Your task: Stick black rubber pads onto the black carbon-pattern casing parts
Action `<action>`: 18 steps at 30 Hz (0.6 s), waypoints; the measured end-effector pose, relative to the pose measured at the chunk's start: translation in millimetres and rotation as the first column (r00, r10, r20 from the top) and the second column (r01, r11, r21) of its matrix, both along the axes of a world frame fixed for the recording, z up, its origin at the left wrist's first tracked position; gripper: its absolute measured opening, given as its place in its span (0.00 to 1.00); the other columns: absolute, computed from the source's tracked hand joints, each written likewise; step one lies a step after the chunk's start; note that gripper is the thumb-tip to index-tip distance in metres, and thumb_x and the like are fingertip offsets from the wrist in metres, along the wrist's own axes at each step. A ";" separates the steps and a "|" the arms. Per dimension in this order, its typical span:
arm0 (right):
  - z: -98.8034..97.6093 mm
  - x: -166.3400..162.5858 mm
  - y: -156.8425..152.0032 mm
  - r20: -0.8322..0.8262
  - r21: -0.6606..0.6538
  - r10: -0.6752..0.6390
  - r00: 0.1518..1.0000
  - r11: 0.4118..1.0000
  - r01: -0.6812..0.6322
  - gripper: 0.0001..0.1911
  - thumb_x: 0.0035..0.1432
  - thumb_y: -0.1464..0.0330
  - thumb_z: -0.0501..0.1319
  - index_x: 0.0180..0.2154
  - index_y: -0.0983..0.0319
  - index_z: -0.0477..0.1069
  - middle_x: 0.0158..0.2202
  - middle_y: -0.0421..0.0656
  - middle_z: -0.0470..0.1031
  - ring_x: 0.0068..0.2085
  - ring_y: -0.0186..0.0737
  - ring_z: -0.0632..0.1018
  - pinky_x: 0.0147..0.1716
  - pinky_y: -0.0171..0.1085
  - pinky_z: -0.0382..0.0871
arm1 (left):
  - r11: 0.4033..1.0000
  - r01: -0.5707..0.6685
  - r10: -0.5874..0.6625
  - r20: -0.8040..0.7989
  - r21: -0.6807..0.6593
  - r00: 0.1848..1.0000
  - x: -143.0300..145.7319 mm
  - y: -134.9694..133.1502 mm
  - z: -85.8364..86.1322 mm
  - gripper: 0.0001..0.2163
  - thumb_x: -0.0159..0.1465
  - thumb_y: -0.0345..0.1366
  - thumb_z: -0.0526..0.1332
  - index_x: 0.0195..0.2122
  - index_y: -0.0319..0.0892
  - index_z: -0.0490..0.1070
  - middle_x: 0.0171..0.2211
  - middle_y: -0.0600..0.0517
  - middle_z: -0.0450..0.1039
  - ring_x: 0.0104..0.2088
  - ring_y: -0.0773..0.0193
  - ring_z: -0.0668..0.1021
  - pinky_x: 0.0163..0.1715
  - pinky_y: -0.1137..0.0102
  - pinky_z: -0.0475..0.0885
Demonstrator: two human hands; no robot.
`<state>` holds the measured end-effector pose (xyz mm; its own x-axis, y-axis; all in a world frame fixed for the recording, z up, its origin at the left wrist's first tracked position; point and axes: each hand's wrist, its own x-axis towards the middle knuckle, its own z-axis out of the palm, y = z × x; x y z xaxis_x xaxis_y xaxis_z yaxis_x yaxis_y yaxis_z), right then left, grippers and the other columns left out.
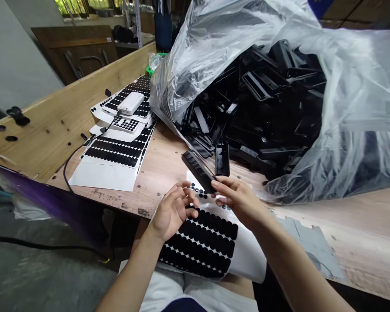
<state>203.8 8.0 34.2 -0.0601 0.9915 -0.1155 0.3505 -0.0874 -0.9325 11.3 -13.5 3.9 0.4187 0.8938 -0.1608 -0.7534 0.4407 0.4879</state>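
Note:
My right hand (238,200) grips the near end of a flat, oblong black plastic piece (198,170) with a ribbed surface, thumb and fingertips closed on it. The piece is held tilted above the table edge. Left of it, my left hand (174,210) has its fingers loosely curled and apart, with nothing visible in them. Below both hands, a white sheet of black rounded stickers (203,240) lies across my lap and the table edge. Just beyond the held piece, a similar black plastic piece (222,159) rests on the table at the bag's mouth.
A large clear plastic bag (351,104) full of black plastic parts (279,108) spreads over the table. More sticker sheets (113,149) lie at left, with a white power bank (130,103) and its cable on them. A wooden board (68,97) edges the table. A grey mat (307,242) lies at right.

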 end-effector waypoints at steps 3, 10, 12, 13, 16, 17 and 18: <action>14.3 2.8 -20.7 -0.329 -0.188 -0.001 0.944 0.980 -0.065 0.23 0.53 0.49 0.71 0.39 0.61 0.80 0.37 0.46 0.78 0.31 0.38 0.76 0.27 0.36 0.73 | 0.999 -0.037 0.037 -0.018 -0.007 0.999 4.4 1.2 1.7 0.20 0.62 0.48 0.73 0.49 0.41 0.79 0.39 0.50 0.78 0.37 0.62 0.80 0.34 0.69 0.78; 34.4 18.4 -36.4 -0.342 -0.293 0.151 0.927 0.921 -0.258 0.17 0.54 0.57 0.72 0.40 0.62 0.81 0.25 0.38 0.71 0.24 0.30 0.68 0.21 0.31 0.61 | 0.965 0.235 -0.212 -0.185 0.115 0.960 -0.2 -3.6 0.2 0.42 0.59 0.72 0.61 0.53 0.34 0.81 0.43 0.39 0.82 0.41 0.52 0.83 0.42 0.63 0.77; 38.8 23.2 -29.3 -0.246 -0.231 0.217 0.945 0.934 -0.274 0.18 0.54 0.57 0.73 0.42 0.62 0.80 0.25 0.38 0.72 0.24 0.31 0.69 0.21 0.32 0.62 | 0.894 0.409 -0.343 -0.307 0.184 0.888 -2.0 -3.7 1.5 0.35 0.61 0.64 0.66 0.54 0.35 0.80 0.38 0.41 0.82 0.33 0.56 0.82 0.33 0.66 0.76; 39.7 25.1 -24.6 -0.215 -0.184 0.203 0.955 0.952 -0.244 0.21 0.53 0.56 0.74 0.44 0.62 0.80 0.28 0.39 0.74 0.26 0.32 0.70 0.22 0.32 0.64 | 0.854 0.478 -0.382 -0.374 0.206 0.845 -2.2 -3.4 2.1 0.31 0.62 0.58 0.69 0.54 0.35 0.80 0.34 0.43 0.82 0.29 0.59 0.81 0.29 0.68 0.74; 33.1 27.4 -10.5 -0.150 -0.058 0.042 0.988 0.997 -0.051 0.28 0.52 0.47 0.73 0.46 0.60 0.78 0.40 0.45 0.79 0.33 0.38 0.77 0.27 0.35 0.73 | 0.834 0.507 -0.364 -0.472 0.220 0.803 -0.4 -2.2 1.3 0.23 0.60 0.46 0.73 0.52 0.38 0.78 0.28 0.52 0.77 0.23 0.66 0.77 0.23 0.73 0.72; 28.1 26.7 -7.1 -0.109 -0.038 -0.019 0.994 0.999 0.015 0.30 0.52 0.44 0.71 0.44 0.61 0.78 0.41 0.47 0.79 0.34 0.39 0.78 0.27 0.36 0.74 | 0.862 0.461 -0.330 -0.457 0.211 0.826 0.6 -1.9 0.1 0.22 0.60 0.45 0.73 0.51 0.39 0.77 0.27 0.54 0.76 0.22 0.66 0.77 0.22 0.74 0.72; 22.5 25.2 -4.8 -0.059 -0.028 -0.059 0.996 0.998 0.057 0.31 0.52 0.41 0.70 0.41 0.61 0.77 0.40 0.48 0.79 0.34 0.41 0.79 0.27 0.37 0.75 | 0.893 0.407 -0.298 -0.427 0.191 0.854 1.5 -1.7 -1.3 0.21 0.60 0.45 0.72 0.49 0.40 0.75 0.26 0.55 0.75 0.20 0.66 0.76 0.20 0.74 0.71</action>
